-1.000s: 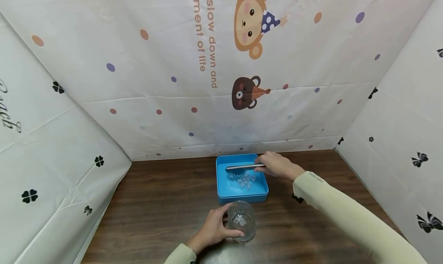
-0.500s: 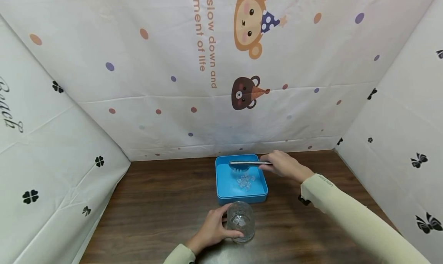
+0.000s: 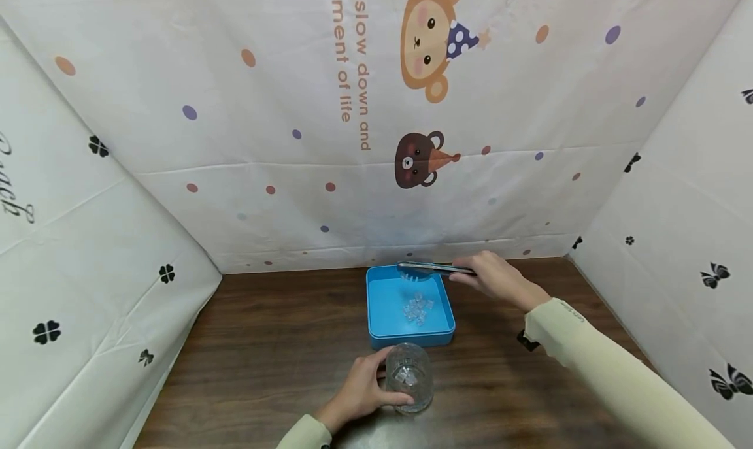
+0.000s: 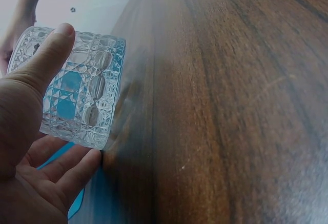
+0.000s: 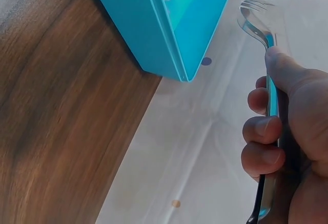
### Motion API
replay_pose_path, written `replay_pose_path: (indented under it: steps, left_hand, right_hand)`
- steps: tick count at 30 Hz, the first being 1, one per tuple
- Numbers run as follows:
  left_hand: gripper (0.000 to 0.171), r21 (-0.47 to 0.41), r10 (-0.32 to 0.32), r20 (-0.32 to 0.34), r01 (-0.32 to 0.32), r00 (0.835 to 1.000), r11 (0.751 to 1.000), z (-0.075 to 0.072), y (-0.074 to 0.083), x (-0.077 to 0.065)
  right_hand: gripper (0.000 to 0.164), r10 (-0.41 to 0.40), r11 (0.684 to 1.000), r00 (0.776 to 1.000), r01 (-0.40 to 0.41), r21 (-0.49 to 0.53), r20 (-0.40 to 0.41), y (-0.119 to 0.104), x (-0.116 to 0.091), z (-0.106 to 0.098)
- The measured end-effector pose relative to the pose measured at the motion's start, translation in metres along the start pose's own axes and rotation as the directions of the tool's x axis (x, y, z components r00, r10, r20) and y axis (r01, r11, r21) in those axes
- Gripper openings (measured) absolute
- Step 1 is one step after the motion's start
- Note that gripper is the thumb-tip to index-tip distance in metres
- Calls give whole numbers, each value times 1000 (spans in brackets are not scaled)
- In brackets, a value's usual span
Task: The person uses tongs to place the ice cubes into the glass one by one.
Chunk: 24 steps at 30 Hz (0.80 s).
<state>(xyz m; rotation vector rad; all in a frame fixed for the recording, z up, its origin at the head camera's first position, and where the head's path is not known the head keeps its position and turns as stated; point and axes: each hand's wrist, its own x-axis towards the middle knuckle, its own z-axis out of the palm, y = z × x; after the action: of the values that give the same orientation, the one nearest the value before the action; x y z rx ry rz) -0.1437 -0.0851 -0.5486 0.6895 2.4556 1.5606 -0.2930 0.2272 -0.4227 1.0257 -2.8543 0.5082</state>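
My left hand [image 3: 361, 387] steadies a cut-glass tumbler [image 3: 420, 377] on the table, thumb on the near side and fingers round the far side. A few clear cubes lie in its bottom. In the left wrist view the thumb presses across the patterned glass wall [image 4: 97, 88]. My right hand [image 3: 494, 276] grips metal tongs [image 3: 435, 266] above the back of a blue square tray [image 3: 382, 305]. The right wrist view shows fingers wrapped round the handle and the tined tip [image 5: 256, 21] bare, with no cube visible there. Several clear cubes [image 3: 418, 308] lie in the tray.
The brown wooden table [image 3: 265, 344] runs up to a white printed cloth wall [image 3: 294, 200] just behind the tray. More cloth stands along the left side [image 3: 117, 292] and right side [image 3: 676, 259]. The tumbler is just in front of the tray.
My right hand and the tongs have moved right and slightly back, from over the tray's middle to its back edge. The left hand and the tumbler have stayed in place.
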Motion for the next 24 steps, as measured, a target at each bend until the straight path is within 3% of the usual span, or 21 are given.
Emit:
replay_pose_path:
  steps: [24]
  left_hand:
    - [82,29,57,-2,-57,998,998,0,-2,-3]
  right_hand:
    - [13,-20,1000,997,18,-17,-79,0,-14,-3]
